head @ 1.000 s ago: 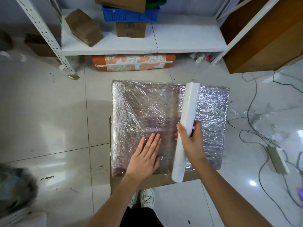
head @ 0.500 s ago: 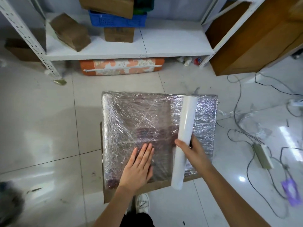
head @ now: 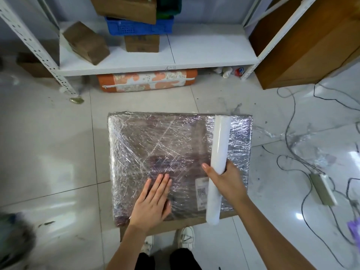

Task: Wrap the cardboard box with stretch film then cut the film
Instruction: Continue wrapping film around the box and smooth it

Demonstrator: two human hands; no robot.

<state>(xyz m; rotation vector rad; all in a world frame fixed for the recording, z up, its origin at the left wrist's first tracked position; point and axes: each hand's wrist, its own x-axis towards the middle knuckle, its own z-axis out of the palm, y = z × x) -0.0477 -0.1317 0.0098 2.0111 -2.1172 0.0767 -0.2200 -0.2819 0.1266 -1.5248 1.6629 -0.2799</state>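
1. Left hand point(head: 153, 199) lies flat, fingers straight, pressing the film-wrapped cardboard box point(head: 155, 149) on the tiled floor point(head: 48, 149)
2. Right hand point(head: 226, 182) grips the white stretch film roll point(head: 219, 152) lying over the box's right side

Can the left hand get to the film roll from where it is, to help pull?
Probably yes. The left hand lies flat on the wrapped box, beside the roll that the right hand grips; only bare film lies between.
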